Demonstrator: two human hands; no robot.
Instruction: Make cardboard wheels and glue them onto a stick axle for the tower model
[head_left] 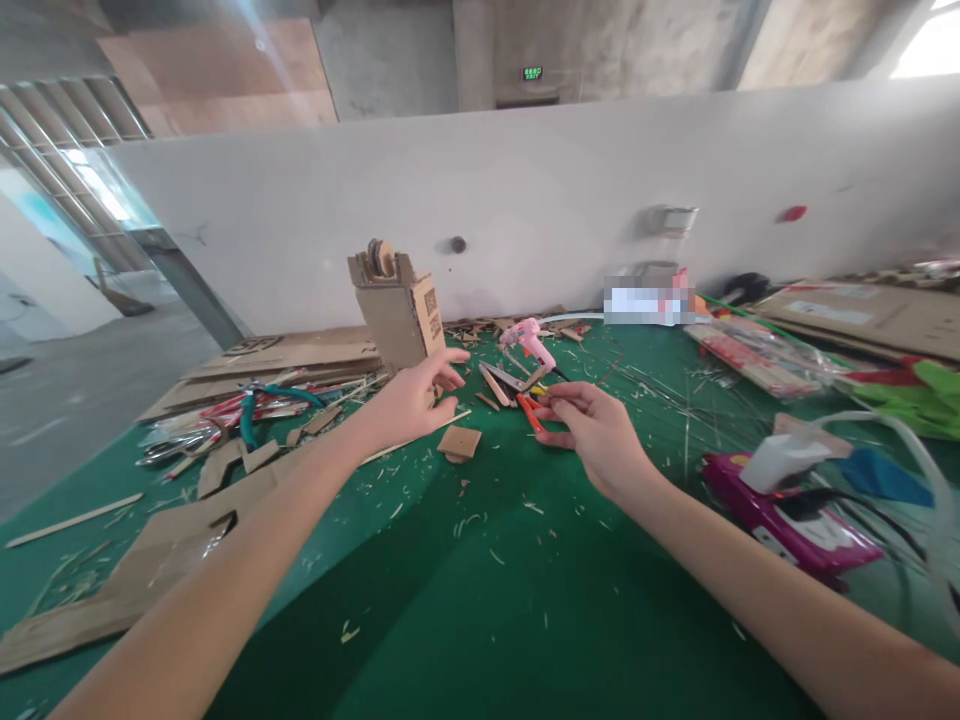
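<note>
My left hand (412,402) is open, its fingers apart and holding nothing. It hovers in front of a tall cardboard box structure (394,325) with a round cardboard wheel (381,259) at its top. My right hand (600,428) is closed, thumb and fingertips drawn together beside an orange-handled tool (529,412). What those fingertips pinch, if anything, is too small to make out. Behind them lies a pink hot glue gun (534,343), with a craft knife (495,385) close by. Between my hands, small square cardboard pieces (459,443) lie stacked on the green table (450,600).
Cardboard sheets (292,358), teal-handled pliers (249,415) and scraps lie at the left. At the right stand a purple power strip (787,520) with plugs and cables, plus packaged sticks (757,350). A white partition (540,200) rises behind the table; shavings dot its surface.
</note>
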